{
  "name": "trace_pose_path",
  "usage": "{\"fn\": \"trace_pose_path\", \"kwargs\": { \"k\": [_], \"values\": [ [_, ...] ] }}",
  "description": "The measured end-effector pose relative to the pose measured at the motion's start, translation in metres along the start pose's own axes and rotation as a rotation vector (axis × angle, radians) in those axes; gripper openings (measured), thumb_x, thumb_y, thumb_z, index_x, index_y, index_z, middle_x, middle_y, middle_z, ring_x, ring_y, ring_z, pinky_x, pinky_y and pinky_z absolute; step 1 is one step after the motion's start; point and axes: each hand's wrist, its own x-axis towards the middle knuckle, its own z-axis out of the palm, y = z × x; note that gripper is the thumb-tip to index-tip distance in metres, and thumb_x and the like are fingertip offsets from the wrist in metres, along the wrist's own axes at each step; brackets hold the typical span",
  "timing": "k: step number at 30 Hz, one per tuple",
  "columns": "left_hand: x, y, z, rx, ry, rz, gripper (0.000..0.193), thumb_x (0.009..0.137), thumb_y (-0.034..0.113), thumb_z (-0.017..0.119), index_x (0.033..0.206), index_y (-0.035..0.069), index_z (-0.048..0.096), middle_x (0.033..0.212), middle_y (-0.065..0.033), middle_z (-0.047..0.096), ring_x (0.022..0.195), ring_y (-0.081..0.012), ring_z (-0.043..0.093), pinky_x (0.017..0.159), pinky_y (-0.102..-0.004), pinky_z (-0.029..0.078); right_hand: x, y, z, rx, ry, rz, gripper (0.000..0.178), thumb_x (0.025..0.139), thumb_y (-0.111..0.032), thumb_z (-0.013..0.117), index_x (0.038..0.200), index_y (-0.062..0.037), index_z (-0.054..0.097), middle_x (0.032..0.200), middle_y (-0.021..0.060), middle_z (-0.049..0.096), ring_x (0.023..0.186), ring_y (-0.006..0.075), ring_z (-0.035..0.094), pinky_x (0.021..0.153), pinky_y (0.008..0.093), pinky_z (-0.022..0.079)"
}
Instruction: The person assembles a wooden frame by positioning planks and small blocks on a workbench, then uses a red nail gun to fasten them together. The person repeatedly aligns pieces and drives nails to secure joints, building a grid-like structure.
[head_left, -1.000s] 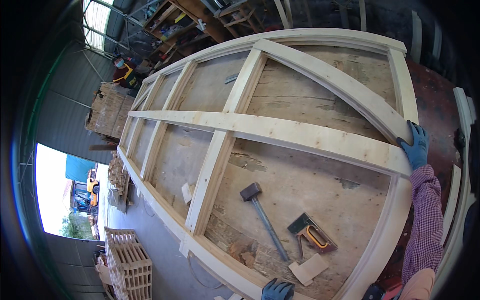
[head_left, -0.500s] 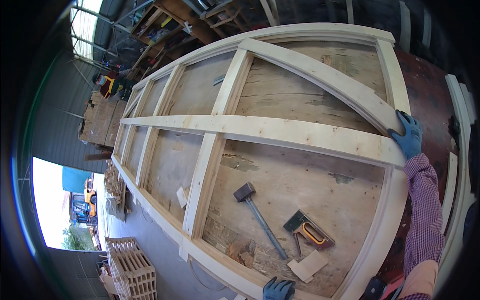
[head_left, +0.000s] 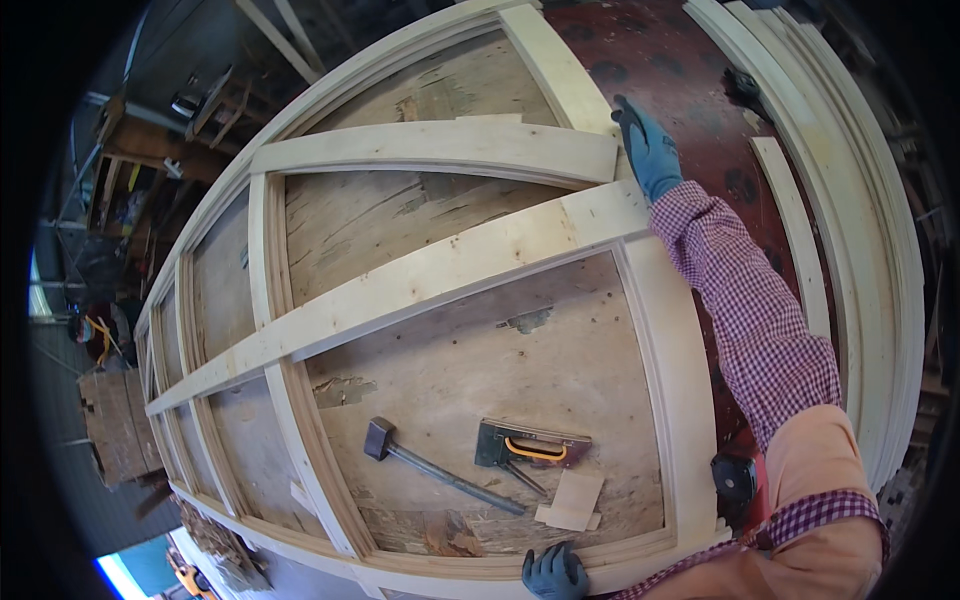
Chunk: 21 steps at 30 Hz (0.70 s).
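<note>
A large wooden frame [head_left: 690, 370] of pale boards lies on wooden sheeting. A diagonal brace [head_left: 430, 146] and a long middle rail [head_left: 450, 262] come close together at its right end. My right hand [head_left: 648, 150], in a blue-grey glove, is open there, fingers stretched along the outer side by the brace's end. My gloved left hand [head_left: 555, 573] rests on the near rail with its fingers apart, partly cut off by the picture's lower edge. In the near panel lie a black-headed mallet [head_left: 450, 478], a staple gun [head_left: 532, 446] and small wood pieces [head_left: 573, 499].
Long pale boards [head_left: 825, 190] are stacked at the right, beside a dark red surface [head_left: 650, 60]. A shorter strip [head_left: 792, 235] lies on that surface. A black tape measure [head_left: 735, 478] sits near my right arm. Stacked timber [head_left: 120, 420] stands at the far left.
My view has swung to the right. My right hand has shifted from over the brace's end to the outer side there, fingers straightened. My left hand stays on the near rail.
</note>
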Motion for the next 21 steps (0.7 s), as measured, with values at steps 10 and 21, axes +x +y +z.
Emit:
{"fn": "trace_pose_path", "kwargs": {
  "k": [10, 21],
  "values": [
    [0.026, 0.015, -0.029, 0.101, -0.029, 0.188, 0.033, 0.076, 0.012, 0.065, 0.106, 0.001, 0.058, 0.106, -0.0155, 0.063, 0.097, -0.0313, 0.062, 0.097, -0.0532, 0.043, 0.0, 0.008, -0.001, -0.03, -0.161, 0.059, 0.048, 0.09, -0.034, 0.054, 0.131, -0.0085, 0.053, 0.12, 0.0144, 0.062, 0.111, 0.0324, 0.058, 0.098, 0.0395, 0.043],
    [0.015, 0.009, -0.005, -0.008, 0.171, 0.116, 0.028, 0.076, 0.012, 0.064, 0.103, 0.005, 0.061, 0.101, -0.0125, 0.064, 0.092, -0.0297, 0.062, 0.097, -0.0528, 0.042, -0.006, -0.054, -0.006, -0.559, -0.549, -0.038, 0.079, 0.069, -0.051, 0.072, 0.134, -0.0129, 0.048, 0.139, 0.0096, 0.044, 0.131, 0.0307, 0.036, 0.111, 0.0412, 0.032]
  ]
}}
